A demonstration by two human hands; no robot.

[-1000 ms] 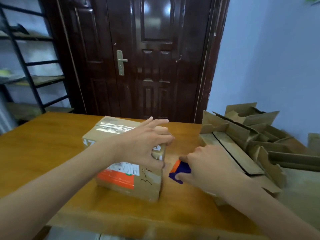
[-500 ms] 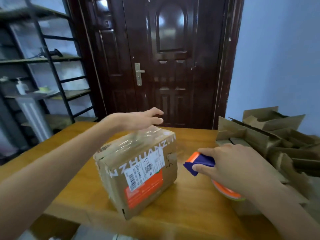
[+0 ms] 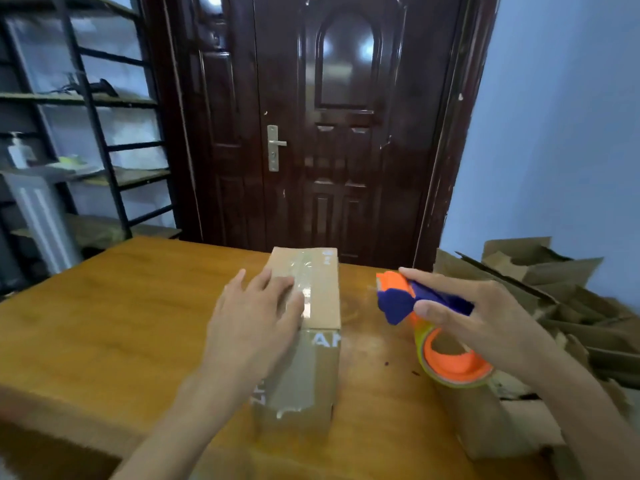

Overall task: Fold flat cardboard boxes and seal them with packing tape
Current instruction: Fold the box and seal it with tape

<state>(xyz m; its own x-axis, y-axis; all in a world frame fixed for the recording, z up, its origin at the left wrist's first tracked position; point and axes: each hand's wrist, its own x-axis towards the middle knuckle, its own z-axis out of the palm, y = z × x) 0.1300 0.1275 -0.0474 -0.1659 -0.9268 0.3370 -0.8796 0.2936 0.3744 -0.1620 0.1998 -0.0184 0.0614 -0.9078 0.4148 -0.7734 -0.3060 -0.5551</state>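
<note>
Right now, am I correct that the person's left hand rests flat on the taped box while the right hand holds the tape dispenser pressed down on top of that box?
Not quite. The head view shows the left hand flat on the taped box, but the right hand holds the tape dispenser in the air beside the box, to its right, not pressed onto it.
</note>
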